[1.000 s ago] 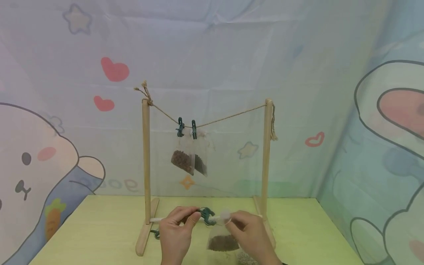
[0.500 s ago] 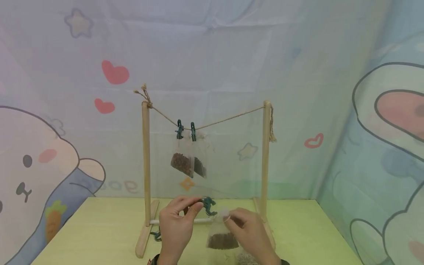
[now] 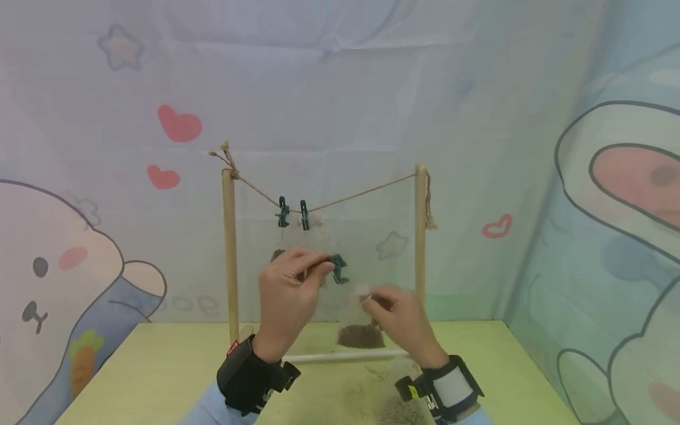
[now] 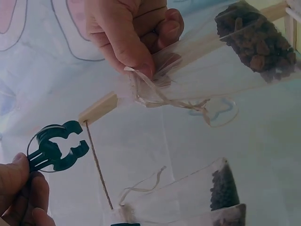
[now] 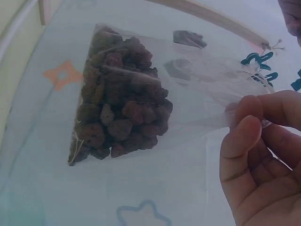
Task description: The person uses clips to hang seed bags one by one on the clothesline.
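Observation:
My left hand point(image 3: 291, 290) pinches a dark green plastic clip point(image 4: 56, 146) by its handles; the clip's jaws point right and hold nothing. To its right, my right hand point(image 3: 401, 319) pinches the gathered neck of a sheer drawstring bag point(image 5: 127, 99), which hangs with reddish-brown stones in its bottom. Behind the hands a twine line point(image 3: 366, 192) sags between two wooden posts. Two green clips point(image 3: 304, 215) on it hold similar sheer bags point(image 4: 225, 188), partly hidden behind my left hand in the head view. The held bag and clip are apart.
The wooden posts point(image 3: 421, 236) stand on a yellowish table point(image 3: 133, 378), joined low down by a white bar point(image 3: 345, 356). Another sheer bag with greyish grains point(image 3: 401, 410) lies at the table's front, by my right wrist. A printed cloth point(image 3: 478, 118) hangs behind.
Both hands have risen from near the table towards the line, carrying the clip and the bag of stones. The bag now hangs above the white bar. The head view has shifted slightly.

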Tool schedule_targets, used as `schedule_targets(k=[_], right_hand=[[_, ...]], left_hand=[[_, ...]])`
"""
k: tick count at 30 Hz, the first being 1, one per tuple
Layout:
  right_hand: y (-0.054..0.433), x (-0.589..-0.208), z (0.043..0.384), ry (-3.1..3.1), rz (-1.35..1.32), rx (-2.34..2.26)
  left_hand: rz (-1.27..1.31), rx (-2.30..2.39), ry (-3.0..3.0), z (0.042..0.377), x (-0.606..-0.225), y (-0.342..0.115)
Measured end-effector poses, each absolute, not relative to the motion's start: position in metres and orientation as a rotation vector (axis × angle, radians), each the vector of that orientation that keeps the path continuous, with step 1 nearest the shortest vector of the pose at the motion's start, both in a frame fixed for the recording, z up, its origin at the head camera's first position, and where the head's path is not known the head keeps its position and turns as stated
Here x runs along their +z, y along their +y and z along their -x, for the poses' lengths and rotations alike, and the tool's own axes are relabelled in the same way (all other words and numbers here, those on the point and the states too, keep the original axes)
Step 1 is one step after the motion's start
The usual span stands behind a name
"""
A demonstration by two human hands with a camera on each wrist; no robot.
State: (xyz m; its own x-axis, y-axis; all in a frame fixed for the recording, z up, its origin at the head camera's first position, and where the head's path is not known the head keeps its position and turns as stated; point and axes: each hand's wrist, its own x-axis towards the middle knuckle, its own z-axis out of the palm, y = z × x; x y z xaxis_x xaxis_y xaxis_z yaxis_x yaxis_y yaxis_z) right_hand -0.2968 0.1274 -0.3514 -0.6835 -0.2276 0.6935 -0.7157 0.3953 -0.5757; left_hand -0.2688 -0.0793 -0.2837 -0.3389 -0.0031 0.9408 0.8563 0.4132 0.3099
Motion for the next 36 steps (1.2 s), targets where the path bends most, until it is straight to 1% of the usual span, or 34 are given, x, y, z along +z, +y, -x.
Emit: schedule_targets(k=[7,15,24,36], right_hand=[[0.127,-0.319,0.312,-2.149,-0.822,1.198],[0.122,-0.287,0.331,-2.11,-0.837,1.049],[0.121,-0.27,0.341,-2.143,-0.81,1.064],[0.116,-0.274,0.35,-2.18,-0.776,1.125]], left_hand=[[0.753,-0.971,-1.648,0.286,-0.251,-0.077],[0.682,-0.88,-1.647,0.307,-0.23,-0.076],[0.575,-0.909,-1.603,0.328,-0.225,-0.072],[0.447,-0.945,-1.631,0.341,-0.235,-0.068]])
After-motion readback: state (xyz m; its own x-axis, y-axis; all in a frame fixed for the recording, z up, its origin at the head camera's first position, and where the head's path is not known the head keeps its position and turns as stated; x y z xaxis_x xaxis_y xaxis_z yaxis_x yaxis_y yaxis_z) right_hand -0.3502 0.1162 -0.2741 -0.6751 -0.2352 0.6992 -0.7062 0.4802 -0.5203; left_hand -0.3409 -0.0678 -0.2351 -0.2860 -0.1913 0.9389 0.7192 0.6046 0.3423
